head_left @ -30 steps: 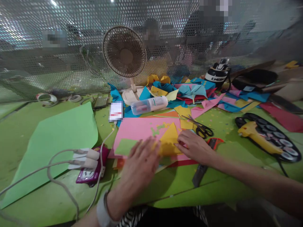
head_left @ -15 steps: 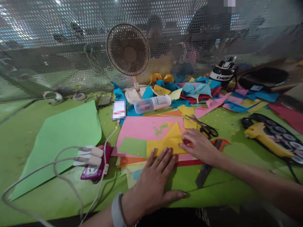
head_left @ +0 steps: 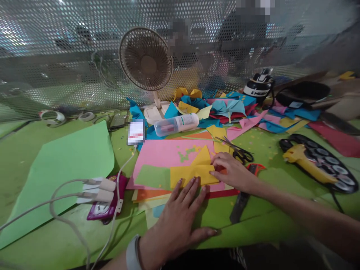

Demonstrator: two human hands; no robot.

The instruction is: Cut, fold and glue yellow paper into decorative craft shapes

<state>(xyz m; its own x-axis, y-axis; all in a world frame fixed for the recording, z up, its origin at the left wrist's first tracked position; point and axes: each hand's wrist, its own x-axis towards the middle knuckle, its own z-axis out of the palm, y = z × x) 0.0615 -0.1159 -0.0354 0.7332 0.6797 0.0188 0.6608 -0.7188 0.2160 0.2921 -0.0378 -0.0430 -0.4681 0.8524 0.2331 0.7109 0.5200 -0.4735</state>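
A folded sheet of yellow paper (head_left: 185,175) lies on a stack of coloured sheets, with a pointed yellow corner standing out behind its straight top edge. My left hand (head_left: 182,217) rests flat with fingers spread, its fingertips on the lower edge of the yellow paper. At the paper's right end my right hand (head_left: 232,172) pinches the edge between thumb and fingers. Under it are a green piece of paper (head_left: 152,176) and a pink sheet (head_left: 154,153) with small green and yellow scraps on it. Black scissors (head_left: 240,152) and a box cutter (head_left: 242,202) lie beside my right hand.
A desk fan (head_left: 147,60) stands behind a clear bottle (head_left: 177,124) and a heap of paper scraps (head_left: 225,107). To the left are a phone (head_left: 136,132), a purple power strip (head_left: 105,204) with cables and a large green sheet (head_left: 67,168). A yellow glue gun (head_left: 309,165) lies at right.
The yellow paper's front layer now has a straight top edge that covers more of the pointed corner. Both hands stay on the paper, and the whole view has shifted slightly.
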